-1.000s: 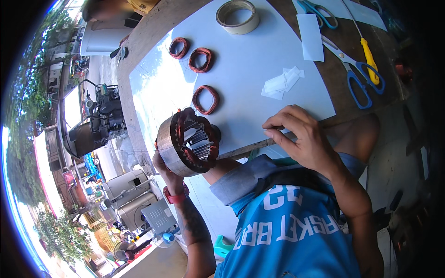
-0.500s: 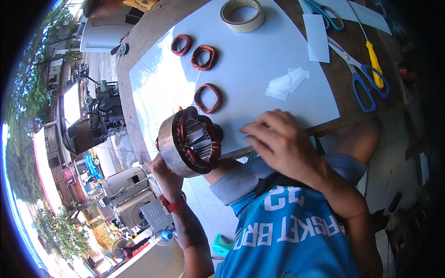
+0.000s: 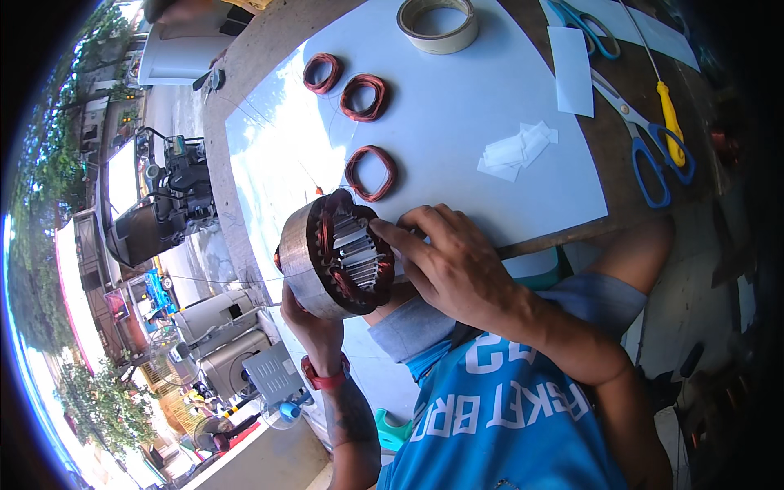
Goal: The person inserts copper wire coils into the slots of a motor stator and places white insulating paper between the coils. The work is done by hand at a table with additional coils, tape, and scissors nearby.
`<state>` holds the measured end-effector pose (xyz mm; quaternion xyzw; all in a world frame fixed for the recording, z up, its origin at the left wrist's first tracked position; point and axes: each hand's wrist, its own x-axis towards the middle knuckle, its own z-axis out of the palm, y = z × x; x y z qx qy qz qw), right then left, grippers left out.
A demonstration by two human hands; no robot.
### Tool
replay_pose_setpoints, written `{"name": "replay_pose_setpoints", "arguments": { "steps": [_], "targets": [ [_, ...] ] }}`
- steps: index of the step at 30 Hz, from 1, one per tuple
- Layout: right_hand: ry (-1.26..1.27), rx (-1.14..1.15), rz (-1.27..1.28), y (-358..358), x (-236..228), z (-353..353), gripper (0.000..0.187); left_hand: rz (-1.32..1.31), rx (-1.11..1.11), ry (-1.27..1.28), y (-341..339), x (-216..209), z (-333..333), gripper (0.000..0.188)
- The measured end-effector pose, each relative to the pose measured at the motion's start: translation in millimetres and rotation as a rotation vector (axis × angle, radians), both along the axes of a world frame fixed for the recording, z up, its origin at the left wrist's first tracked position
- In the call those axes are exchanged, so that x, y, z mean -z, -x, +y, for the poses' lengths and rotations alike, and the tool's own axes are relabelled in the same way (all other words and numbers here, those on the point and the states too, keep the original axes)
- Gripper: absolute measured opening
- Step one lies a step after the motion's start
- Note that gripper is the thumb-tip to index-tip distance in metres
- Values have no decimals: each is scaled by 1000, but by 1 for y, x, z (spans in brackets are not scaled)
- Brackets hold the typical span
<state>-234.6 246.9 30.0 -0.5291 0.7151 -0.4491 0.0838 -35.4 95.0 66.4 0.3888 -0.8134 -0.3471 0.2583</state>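
The main change is at the right hand [image 3: 457, 265]: a second ago it hangs well to the right of the motor stator [image 3: 322, 269], and now it reaches the stator's right rim. One outstretched digit, probably the thumb, crosses the upper right edge and appears to touch it, while the other fingers curl loosely together. Whether anything thin is pinched there, I cannot tell.

The stator itself is off the tabletop [image 3: 608, 155], raised at its near edge with the bore facing the right hand. The left hand [image 3: 314, 327] supports it from below, at its lower left, wrapped partway around the metal shell; the fingers behind the shell are hidden. This grip looks much the same as before, so the new contact turns a one-handed hold into work by both hands on the wound face. Copper windings already fill part of that face, and pale strips [image 3: 355, 241] line the slots inside the bore.

Beyond the stator, three copper coils [image 3: 391, 170] keep their places, the closest just past its far rim, the other two farther off. A pile of white paper pieces [image 3: 518, 151] lies to the stator's right, also undisturbed. For the moment, then, the handling centres on the stator, and these loose parts remain untouched.
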Motion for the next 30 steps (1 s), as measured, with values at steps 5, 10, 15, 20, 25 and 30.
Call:
{"name": "replay_pose_setpoints", "arguments": {
  "steps": [5, 10, 15, 20, 25, 30],
  "targets": [
    [-34, -18, 39, -1, 0, -3, 53, 65, 97, -67, -6, 8, -2, 66],
    [9, -66, -86, 11, -7, 10, 50, 214, -33, -264, -7, -4, 13, 60],
    [5, -118, -70, -2, -6, 20, 46, 215, -35, -342, -8, -7, 41, 51],
    [-15, -101, -85, -5, -7, 16, 44, 214, -40, -375, -11, -1, 40, 52],
    [-75, -56, 182, 42, -14, -8, 32, 308, -20, -370, -15, -4, 32, 50],
    [76, -119, 577, 82, 2, -54, 16, 290, -89, -83, -15, -26, 29, 46]
  ]
}}
